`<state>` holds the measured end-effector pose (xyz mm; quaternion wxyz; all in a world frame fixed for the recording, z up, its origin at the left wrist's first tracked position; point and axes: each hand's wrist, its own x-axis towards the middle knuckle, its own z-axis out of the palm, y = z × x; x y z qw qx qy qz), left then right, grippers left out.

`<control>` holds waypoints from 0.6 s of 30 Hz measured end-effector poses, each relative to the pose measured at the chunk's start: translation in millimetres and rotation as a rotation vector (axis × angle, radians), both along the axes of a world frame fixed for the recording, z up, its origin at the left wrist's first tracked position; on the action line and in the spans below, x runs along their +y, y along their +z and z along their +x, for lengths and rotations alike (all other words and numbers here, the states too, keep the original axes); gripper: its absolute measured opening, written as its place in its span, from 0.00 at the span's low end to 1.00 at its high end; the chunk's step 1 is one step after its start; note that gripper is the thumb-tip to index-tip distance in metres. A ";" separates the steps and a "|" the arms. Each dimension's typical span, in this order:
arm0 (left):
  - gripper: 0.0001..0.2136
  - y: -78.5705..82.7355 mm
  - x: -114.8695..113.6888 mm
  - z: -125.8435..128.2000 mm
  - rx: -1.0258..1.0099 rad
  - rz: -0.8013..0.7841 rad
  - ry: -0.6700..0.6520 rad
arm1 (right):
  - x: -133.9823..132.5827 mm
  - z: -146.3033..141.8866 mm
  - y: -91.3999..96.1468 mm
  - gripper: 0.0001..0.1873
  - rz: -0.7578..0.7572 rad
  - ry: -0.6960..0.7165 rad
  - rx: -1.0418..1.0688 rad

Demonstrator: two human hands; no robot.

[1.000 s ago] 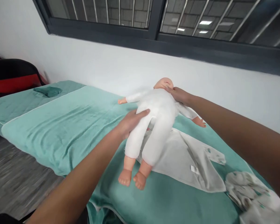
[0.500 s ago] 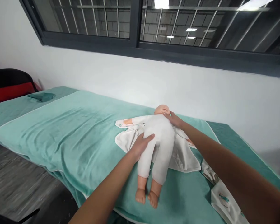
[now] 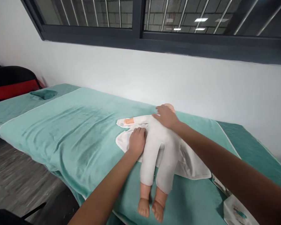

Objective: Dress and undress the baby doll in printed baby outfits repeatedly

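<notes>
A baby doll (image 3: 166, 150) in a white bodysuit lies on its back, bare feet towards me. Beneath it a white garment (image 3: 194, 164) is spread out, with a patterned sleeve (image 3: 124, 122) beside the doll's arm on the left. My left hand (image 3: 137, 142) is at the doll's waist, its fingers bent down and closed on the garment's edge; the fingertips are hidden. Across the doll's upper chest and neck lies my right hand (image 3: 166, 116), thumb and fingers apart, covering part of the head (image 3: 170, 107).
A green-covered bed (image 3: 67, 125) stands against the white wall under a barred window (image 3: 135, 37). Printed white cloth (image 3: 240, 212) lies at the lower right, partly behind my right forearm. A black and red chair (image 3: 14, 82) is at the far left.
My right hand has moved left from beside the doll's head to across its neck and chest. My left hand has gone from the doll's hip up to its waist side, fingers now bent.
</notes>
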<state>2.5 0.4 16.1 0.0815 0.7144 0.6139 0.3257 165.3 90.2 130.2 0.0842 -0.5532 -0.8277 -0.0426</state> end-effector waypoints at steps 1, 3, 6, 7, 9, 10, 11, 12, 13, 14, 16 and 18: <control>0.12 -0.6 6.0 -0.1 0.121 0.020 -0.001 | 2.4 -18.4 -4.5 0.23 -0.048 0.085 -0.083; 0.13 -1.4 16.3 -0.9 0.297 0.052 -0.014 | 9.1 -50.6 -15.0 0.20 -0.115 0.173 -0.159; 0.14 -2.7 27.1 -6.2 0.367 0.059 0.015 | 21.3 -77.7 -28.2 0.13 -0.189 0.204 -0.217; 0.14 -3.4 29.9 -8.7 0.360 0.051 0.037 | 25.0 -80.8 -30.9 0.12 -0.212 0.202 -0.231; 0.13 -5.1 34.9 -13.9 0.331 0.028 0.092 | 30.8 -80.4 -32.8 0.12 -0.250 0.194 -0.251; 0.12 -6.0 37.4 -16.1 0.310 0.018 0.127 | 32.5 -77.9 -32.1 0.11 -0.260 0.192 -0.255; 0.10 -6.9 39.9 -18.1 0.283 0.011 0.163 | 33.4 -74.3 -30.5 0.12 -0.261 0.191 -0.254; 0.10 -7.8 42.3 -19.9 0.244 0.010 0.198 | 33.2 -69.9 -28.0 0.13 -0.253 0.191 -0.247; 0.09 -8.5 44.8 -21.6 0.182 0.015 0.228 | 32.2 -64.9 -24.8 0.14 -0.239 0.192 -0.234; 0.08 -9.1 47.3 -23.4 0.078 0.022 0.248 | 30.3 -59.5 -21.4 0.16 -0.225 0.193 -0.218; 0.07 -9.9 52.1 -27.8 -0.201 0.020 0.259 | 24.3 -47.9 -15.0 0.18 -0.209 0.205 -0.179; 0.07 -10.6 56.4 -33.4 -0.451 -0.006 0.249 | 16.6 -37.2 -10.9 0.20 -0.219 0.228 -0.125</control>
